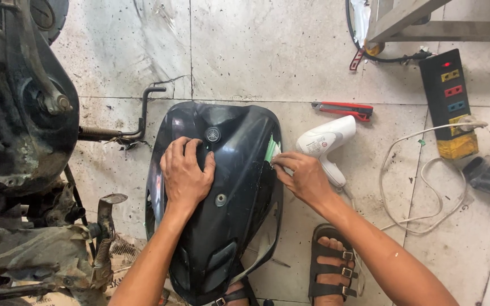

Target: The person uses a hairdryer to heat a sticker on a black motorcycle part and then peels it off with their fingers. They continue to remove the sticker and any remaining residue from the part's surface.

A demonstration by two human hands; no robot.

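A glossy black scooter body panel (231,226) lies on the tiled floor between my feet. My left hand (185,173) presses flat on its upper middle, beside a round emblem (212,134). My right hand (301,175) pinches a small green and white squeegee-like piece (271,149) against the panel's right edge.
A white hair dryer (327,141) lies just right of the panel, its cord running to a black power strip (449,102). A red utility knife (344,109) lies beyond it. The scooter's engine and kick lever (24,141) fill the left side. A metal frame (421,22) stands top right.
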